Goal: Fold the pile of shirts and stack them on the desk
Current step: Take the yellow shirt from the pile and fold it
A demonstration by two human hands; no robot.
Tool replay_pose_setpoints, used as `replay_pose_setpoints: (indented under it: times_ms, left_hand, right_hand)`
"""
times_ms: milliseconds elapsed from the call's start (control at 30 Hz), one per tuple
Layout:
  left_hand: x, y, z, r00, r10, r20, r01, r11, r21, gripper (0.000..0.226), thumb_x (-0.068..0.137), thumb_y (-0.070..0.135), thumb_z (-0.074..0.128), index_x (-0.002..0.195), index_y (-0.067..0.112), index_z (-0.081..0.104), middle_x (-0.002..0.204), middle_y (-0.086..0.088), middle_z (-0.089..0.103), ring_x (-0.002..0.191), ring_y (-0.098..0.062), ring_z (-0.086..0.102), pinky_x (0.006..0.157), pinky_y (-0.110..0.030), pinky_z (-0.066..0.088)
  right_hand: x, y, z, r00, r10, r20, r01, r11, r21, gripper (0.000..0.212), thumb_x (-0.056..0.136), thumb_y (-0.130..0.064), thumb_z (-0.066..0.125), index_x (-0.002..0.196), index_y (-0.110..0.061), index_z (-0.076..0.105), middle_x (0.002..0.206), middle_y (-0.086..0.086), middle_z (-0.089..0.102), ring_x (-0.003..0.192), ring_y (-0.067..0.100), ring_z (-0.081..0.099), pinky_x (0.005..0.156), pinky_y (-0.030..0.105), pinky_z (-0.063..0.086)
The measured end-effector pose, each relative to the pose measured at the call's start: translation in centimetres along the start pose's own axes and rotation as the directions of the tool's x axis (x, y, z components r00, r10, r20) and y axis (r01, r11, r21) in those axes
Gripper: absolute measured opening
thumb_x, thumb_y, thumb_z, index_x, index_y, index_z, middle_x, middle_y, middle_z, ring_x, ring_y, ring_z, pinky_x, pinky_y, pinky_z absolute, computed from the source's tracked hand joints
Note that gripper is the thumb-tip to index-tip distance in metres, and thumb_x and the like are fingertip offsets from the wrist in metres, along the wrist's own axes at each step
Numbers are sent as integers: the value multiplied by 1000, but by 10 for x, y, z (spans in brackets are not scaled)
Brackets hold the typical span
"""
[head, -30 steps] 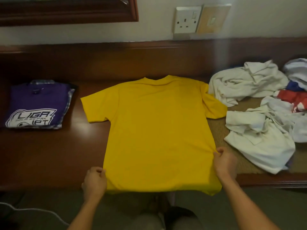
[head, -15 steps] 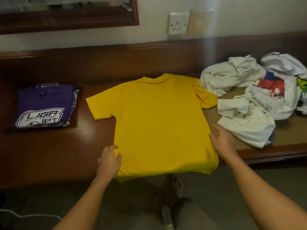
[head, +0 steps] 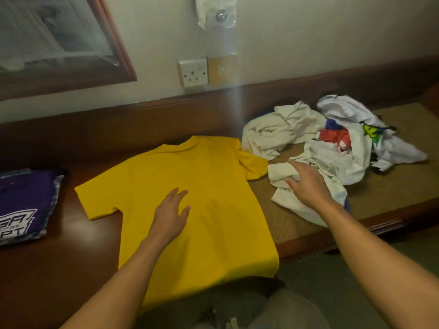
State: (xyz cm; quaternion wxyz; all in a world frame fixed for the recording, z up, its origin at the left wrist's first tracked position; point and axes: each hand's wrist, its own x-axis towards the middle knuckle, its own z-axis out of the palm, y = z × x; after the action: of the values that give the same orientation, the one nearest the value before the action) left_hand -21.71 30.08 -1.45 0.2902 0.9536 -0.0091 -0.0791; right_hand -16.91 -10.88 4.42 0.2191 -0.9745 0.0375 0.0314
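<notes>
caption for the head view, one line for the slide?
Left hand flat on a spread yellow shirt; right hand open over the unfolded white pile; folded purple shirt at left.

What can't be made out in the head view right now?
- Purple shirt: its print runs off the left edge.
- Yellow shirt: hem hangs past the desk edge, partly behind the left forearm.
- White shirt pile: shirt count unclear, tangled.
- Right hand: whether it touches the pile.

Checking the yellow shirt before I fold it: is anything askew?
Yes. The yellow shirt lies slanted, its hem hanging off the desk edge, and its right sleeve is bunched beside the white pile.
</notes>
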Motion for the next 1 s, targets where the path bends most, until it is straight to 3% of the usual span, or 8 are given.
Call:
replay_pose_setpoints:
  times_ms: [200, 467, 533, 600, 667, 767, 900, 1000]
  left_hand:
    - [91, 80, 30, 999, 29, 38, -30, 999, 36, 57, 100, 37, 60, 153, 32, 39, 165, -3, 28, 150, -25, 28, 117, -49, 35]
    - [202, 138, 105, 987, -47, 154, 30, 993, 112, 75, 96, 48, 62, 159, 30, 25, 167, -7, 20, 149, -29, 30, 113, -50, 39]
    - [211, 143, 119, 978, -108, 179, 86, 988, 127, 77, 97, 49, 60, 160, 31, 20, 167, -8, 19, 149, -31, 30, 113, -53, 38]
    - [211, 146, 129, 971, -137, 194, 105, 980, 168, 79, 98, 51, 57, 162, 29, 16, 167, -9, 19, 151, -31, 23, 114, -53, 36]
    - [208, 146, 134, 970, -142, 197, 101, 974, 204, 79, 99, 53, 53, 162, 28, 13, 167, -9, 18, 153, -30, 19, 116, -54, 33]
    - [208, 146, 130, 965, -140, 222, 102, 979, 178, 77, 99, 56, 50, 162, 30, 15, 167, -8, 18, 154, -29, 18, 116, -56, 33]
    - [215, 146, 119, 947, -147, 284, 114, 985, 129, 75, 98, 54, 51, 161, 32, 18, 166, -11, 23, 152, -29, 24, 117, -46, 35]
    - [221, 149, 115, 934, -166, 315, 130, 983, 132, 71, 100, 48, 55, 160, 30, 22, 165, -13, 25, 149, -31, 30, 116, -41, 34]
  right_hand:
    - [101, 29, -9, 978, -175, 114, 195, 959, -204, 62, 97, -41, 60, 153, -32, 37, 157, 3, 40, 146, 26, 32, 118, 50, 22]
    - [249, 34, 28, 854, -399, 334, 518, 714, -471, 76, 94, -59, 55, 158, -45, 15, 170, 4, 3, 154, 41, -7, 115, 70, -10]
    - [271, 41, 41, 812, -436, 387, 582, 648, -492, 72, 96, -56, 53, 157, -45, 18, 170, 5, 0, 154, 43, -5, 116, 70, -5]
    - [285, 52, 42, 767, -481, 424, 641, 587, -494, 53, 100, -42, 48, 152, -40, 38, 168, 7, 16, 150, 44, 17, 118, 63, 12]
    - [292, 65, 35, 734, -541, 411, 676, 517, -525, 45, 98, -29, 40, 138, -33, 59, 157, 7, 41, 132, 41, 44, 106, 53, 34]
    - [298, 91, 15, 704, -597, 384, 698, 483, -529, 51, 89, -25, 31, 117, -32, 74, 133, 5, 63, 101, 35, 60, 84, 42, 47]
    - [308, 150, -23, 719, -633, 285, 661, 498, -562, 26, 80, -16, 63, 98, -23, 80, 120, 6, 71, 89, 35, 64, 74, 41, 52]
    - [302, 190, -48, 822, -490, 289, 559, 600, -572, 39, 68, -10, 83, 105, -23, 79, 129, 6, 68, 98, 36, 65, 82, 48, 49]
